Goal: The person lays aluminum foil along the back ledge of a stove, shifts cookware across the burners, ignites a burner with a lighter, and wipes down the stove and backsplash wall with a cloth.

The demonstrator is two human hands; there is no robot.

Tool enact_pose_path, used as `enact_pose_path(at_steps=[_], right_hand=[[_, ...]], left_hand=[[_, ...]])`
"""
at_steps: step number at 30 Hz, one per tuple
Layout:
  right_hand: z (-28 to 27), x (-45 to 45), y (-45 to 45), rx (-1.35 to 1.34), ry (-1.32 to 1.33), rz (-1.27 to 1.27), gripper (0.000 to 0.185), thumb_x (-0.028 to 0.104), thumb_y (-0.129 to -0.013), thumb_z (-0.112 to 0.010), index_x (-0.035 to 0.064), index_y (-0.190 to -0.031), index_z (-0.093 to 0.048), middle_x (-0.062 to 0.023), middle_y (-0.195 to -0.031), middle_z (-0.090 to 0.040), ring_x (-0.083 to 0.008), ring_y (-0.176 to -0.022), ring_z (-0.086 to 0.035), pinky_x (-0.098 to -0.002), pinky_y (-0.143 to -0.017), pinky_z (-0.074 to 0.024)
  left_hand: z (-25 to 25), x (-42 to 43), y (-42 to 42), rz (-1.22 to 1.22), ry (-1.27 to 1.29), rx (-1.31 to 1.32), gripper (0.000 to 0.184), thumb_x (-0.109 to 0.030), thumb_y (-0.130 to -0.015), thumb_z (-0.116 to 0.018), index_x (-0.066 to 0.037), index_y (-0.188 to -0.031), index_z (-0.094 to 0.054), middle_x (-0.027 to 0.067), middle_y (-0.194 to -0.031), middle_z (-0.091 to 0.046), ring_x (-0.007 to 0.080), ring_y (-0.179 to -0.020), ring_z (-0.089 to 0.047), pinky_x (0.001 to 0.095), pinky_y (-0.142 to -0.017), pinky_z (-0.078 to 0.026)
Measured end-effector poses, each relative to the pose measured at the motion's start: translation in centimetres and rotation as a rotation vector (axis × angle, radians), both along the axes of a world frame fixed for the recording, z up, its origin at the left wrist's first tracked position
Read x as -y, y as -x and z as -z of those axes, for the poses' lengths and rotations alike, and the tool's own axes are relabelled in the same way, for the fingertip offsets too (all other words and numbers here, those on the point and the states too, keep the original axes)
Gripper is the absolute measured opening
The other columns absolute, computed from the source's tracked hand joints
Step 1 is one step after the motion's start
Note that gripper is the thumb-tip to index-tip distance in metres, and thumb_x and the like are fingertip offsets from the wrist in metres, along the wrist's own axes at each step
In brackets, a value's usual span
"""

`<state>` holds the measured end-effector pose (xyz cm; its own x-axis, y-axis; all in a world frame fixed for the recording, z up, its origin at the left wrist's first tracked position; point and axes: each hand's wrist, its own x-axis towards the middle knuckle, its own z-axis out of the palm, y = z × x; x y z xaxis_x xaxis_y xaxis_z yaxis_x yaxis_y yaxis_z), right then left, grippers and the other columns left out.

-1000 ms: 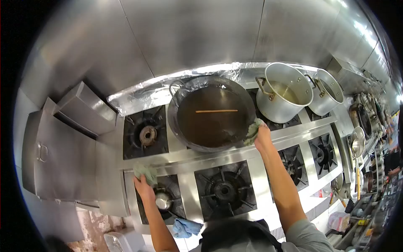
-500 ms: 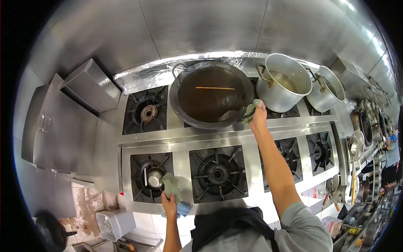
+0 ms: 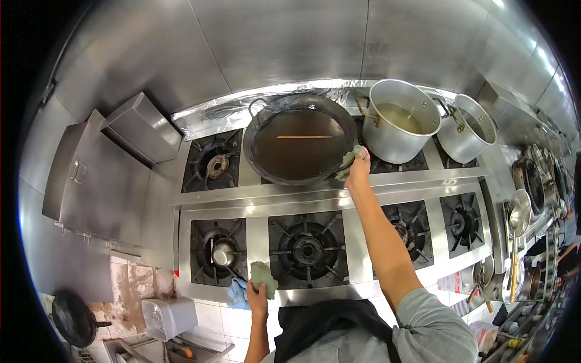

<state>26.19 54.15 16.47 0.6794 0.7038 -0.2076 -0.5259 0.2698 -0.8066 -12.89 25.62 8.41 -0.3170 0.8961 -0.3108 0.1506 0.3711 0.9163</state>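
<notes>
Wok [image 3: 249,144] on stove's [image 3: 257,227] back row, dark liquid [image 3: 296,157] inside. Right hand [image 3: 359,170] pinches cloth [image 3: 350,161] at its edge; left hand [image 3: 257,300] grips second cloth [image 3: 264,278], away from wok.

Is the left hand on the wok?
No, the left hand holds a cloth near the stove's front edge, apart from the wok.

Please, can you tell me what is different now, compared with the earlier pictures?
The left hand, holding a green cloth, has moved rightward and toward the person, from the left side of the small metal bowl to its front right. I see nothing newly grasped or released. The right hand remains with its cloth at the wok; the stick is still inside.
</notes>
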Motion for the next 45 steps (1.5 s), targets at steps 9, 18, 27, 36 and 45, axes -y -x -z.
enact_pose_path(at_steps=[9, 18, 27, 36, 45], right_hand=[[1.5, -1.3, -3.0, -0.149, 0.019, -0.27, 0.026, 0.008, -0.097, -0.033, 0.0064, -0.115, -0.051, -0.0096, -0.102, -0.059, -0.025, -0.091, -0.059, -0.0446, -0.083, -0.0504], [0.4, -3.2, -3.1, -0.309, 0.08, -0.261, 0.02, 0.006, -0.089, -0.037, 0.0031, -0.092, -0.057, -0.0123, -0.089, -0.059, -0.0296, -0.082, -0.059, -0.0489, -0.073, -0.0502], [1.9, -2.9, -2.0, -0.356, 0.163, -0.22, 0.021, 0.004, -0.086, -0.037, 0.0006, -0.091, -0.057, -0.0164, -0.089, -0.059, -0.0325, -0.081, -0.06, -0.0538, -0.072, -0.0491], [-0.8, -1.5, -1.8, -0.327, 0.213, -0.296, 0.022, 0.004, -0.085, -0.035, 0.0006, -0.091, -0.056, -0.016, -0.09, -0.058, -0.0322, -0.081, -0.059, -0.0547, -0.074, -0.0488], [1.3, -1.9, -1.9, -0.4, 0.165, -0.338, 0.022, 0.006, -0.087, -0.039, -0.0033, -0.095, -0.057, -0.0189, -0.094, -0.06, -0.0339, -0.08, -0.061, -0.0559, -0.071, -0.05]], left_hand=[[-1.7, -1.2, -3.4, 0.101, -0.032, 0.086, 0.04, -0.006, -0.086, -0.058, 0.003, -0.123, -0.046, 0.0131, -0.108, -0.058, 0.0185, -0.096, -0.057, 0.0299, -0.082, -0.047], [0.2, -1.0, -4.3, 0.098, -0.011, 0.133, 0.036, -0.007, -0.088, -0.057, 0.001, -0.121, -0.046, 0.0117, -0.101, -0.06, 0.0171, -0.089, -0.058, 0.0294, -0.077, -0.049], [-0.5, -2.2, -5.7, 0.161, 0.018, 0.185, 0.039, -0.006, -0.087, -0.058, 0.002, -0.123, -0.046, 0.012, -0.107, -0.06, 0.018, -0.096, -0.058, 0.029, -0.084, -0.046], [-0.4, 0.6, -3.8, 0.081, 0.061, 0.213, 0.041, -0.005, -0.087, -0.058, 0.001, -0.126, -0.043, 0.0129, -0.107, -0.059, 0.0182, -0.095, -0.057, 0.0297, -0.082, -0.047], [1.1, 2.1, -2.9, -0.025, 0.1, 0.195, 0.041, -0.006, -0.087, -0.057, 0.002, -0.125, -0.044, 0.0134, -0.105, -0.06, 0.0186, -0.092, -0.058, 0.0297, -0.079, -0.048]])
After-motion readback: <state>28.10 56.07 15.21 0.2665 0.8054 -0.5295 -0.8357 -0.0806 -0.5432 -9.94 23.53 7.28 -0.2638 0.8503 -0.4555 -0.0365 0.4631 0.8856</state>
